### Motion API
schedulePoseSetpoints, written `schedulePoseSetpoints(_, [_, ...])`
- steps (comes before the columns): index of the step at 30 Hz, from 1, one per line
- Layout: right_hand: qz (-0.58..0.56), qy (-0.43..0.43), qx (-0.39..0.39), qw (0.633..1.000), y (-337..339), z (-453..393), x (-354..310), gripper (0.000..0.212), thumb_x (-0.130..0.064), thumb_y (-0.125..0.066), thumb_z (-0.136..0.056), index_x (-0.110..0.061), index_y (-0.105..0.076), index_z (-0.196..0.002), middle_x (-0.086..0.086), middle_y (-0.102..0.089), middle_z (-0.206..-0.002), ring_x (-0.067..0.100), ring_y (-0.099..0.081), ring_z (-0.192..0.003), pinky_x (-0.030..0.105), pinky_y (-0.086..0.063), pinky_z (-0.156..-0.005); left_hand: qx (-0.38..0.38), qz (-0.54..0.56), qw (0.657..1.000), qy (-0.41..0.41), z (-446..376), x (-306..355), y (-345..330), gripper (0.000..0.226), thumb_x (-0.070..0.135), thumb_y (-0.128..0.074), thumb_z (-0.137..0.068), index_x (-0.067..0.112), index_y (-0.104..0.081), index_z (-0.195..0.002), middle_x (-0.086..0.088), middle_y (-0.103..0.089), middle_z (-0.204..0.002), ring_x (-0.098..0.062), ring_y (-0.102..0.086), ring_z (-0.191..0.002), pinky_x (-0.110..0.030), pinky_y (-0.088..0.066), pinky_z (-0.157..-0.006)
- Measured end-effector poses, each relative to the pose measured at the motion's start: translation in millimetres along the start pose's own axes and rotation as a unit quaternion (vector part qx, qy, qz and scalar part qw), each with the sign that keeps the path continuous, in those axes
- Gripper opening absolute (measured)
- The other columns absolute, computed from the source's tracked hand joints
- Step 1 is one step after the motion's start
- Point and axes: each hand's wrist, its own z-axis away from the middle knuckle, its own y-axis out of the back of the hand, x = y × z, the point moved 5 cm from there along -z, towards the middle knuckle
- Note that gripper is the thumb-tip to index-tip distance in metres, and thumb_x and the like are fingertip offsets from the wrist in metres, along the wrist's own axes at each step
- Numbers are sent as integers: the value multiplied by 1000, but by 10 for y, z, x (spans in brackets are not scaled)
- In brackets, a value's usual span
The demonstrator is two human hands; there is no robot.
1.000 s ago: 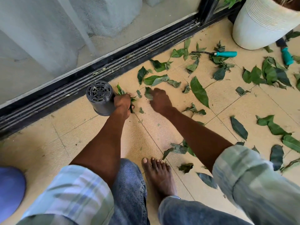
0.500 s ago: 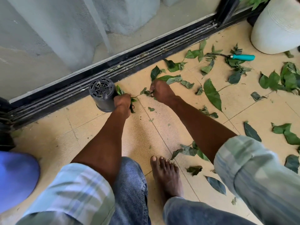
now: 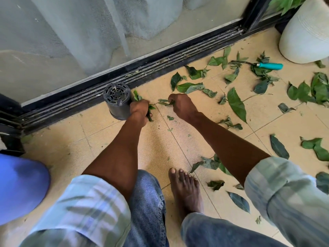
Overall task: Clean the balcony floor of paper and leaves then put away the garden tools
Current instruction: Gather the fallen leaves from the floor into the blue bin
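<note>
1. Your left hand (image 3: 139,108) is clutching a bunch of green leaves (image 3: 137,97) beside the small black plastic pot (image 3: 117,100).
2. Your right hand (image 3: 179,106) is pinching crumpled leaves (image 3: 164,102) off the floor; more are lying rightward, nearer it.

Matt black plastic pot (image 3: 116,101), glossy green leaves (image 3: 236,104), rough beige floor tiles (image 3: 74,147), faded denim jeans (image 3: 147,202)

tight by the door track, open tile nearer you

the overturned black pot (image 3: 117,101) and door track (image 3: 160,68) block your left; leaves (image 3: 236,104), a teal-handled tool (image 3: 270,65) and the white planter (image 3: 306,36) crowd your right.
</note>
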Motion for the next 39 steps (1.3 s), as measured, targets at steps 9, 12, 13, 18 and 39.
schedulePoseSetpoints(9, [36,42,-105,993,-312,-72,-238,39,5,-59,-82,-5,-62,-119,13,-62,-117,25,-61,-100,35,-52,-90,-5,-40,999,-17,-47,10,158,13,11,-63,-91,3,-61,-101,-7,-57,-69,-15,-47,-47,-21,-41,-41])
schedulePoseSetpoints(12, [32,88,-98,991,-335,239,-147,40,3,-62,-80,-5,-63,-119,13,-61,-118,26,-61,-104,33,-52,-90,-13,-40,999,-10,-24,-4,160,18,11,-64,-90,3,-62,-106,-6,-58,-71,-15,-48,-51,-24,-42,-48])
schedulePoseSetpoints(13, [25,117,-91,989,-329,359,-133,38,2,-63,-80,-3,-63,-119,16,-62,-116,28,-61,-103,36,-53,-88,-16,-41,999,-9,-12,-11,146,20,11,-64,-90,2,-62,-108,-6,-58,-71,-15,-49,-52,-24,-43,-49])
schedulePoseSetpoints(18, [101,212,-119,965,-434,926,-45,48,-3,-57,-87,-14,-55,-133,14,-47,-142,32,-40,-132,43,-39,-108,-35,-51,998,-10,148,-39,-22,13,10,-63,-92,6,-61,-103,-5,-55,-70,-14,-46,-50,-18,-42,-41])
schedulePoseSetpoints(39, [-568,-254,101,776,364,713,254,20,8,-73,-74,-4,-62,-85,11,-68,-78,20,-66,-67,25,-52,-57,-268,-64,961,28,600,-93,-799,37,44,-75,-79,11,-67,-94,-3,-64,-73,-13,-55,-61,-26,-41,-58])
